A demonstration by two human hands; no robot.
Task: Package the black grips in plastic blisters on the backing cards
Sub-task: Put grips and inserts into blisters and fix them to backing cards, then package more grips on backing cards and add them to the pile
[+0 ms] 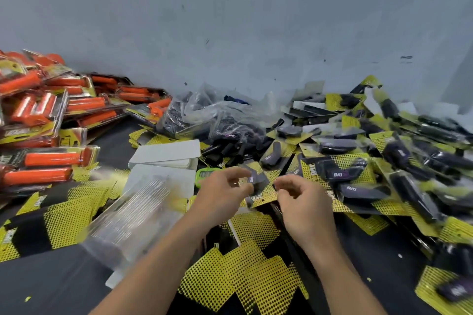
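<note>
Both left hand (pixel 225 188) and right hand (pixel 298 195) are pinching one backing card (pixel 266 193) (blurred); uneven squeezing is risking its black grip (pixel 256 179) slipping out

Open room sits at the near left, a stretch of bare dark bench (pixel 46 289). The far left is walled off: a heap of orange packs (pixel 38 123) is piled high, right up to the wall (pixel 230 20). It's the same on the right, where finished black packs (pixel 384 161) sprawl from the wall to the near edge. Straight ahead a clear bag of loose grips (pixel 217 115) fills the back, with white cards (pixel 166 153) just in front of it. A tall stack of clear blisters (pixel 133 215) stands just beside the left hand (pixel 220 194). Flat backing cards (pixel 243 276) carpet the middle, lying low under both forearms. The left hand pinches a carded grip (pixel 258 186). The right hand (pixel 299 202) is at its other edge, too blurred to tell whether it has a hold.
</note>
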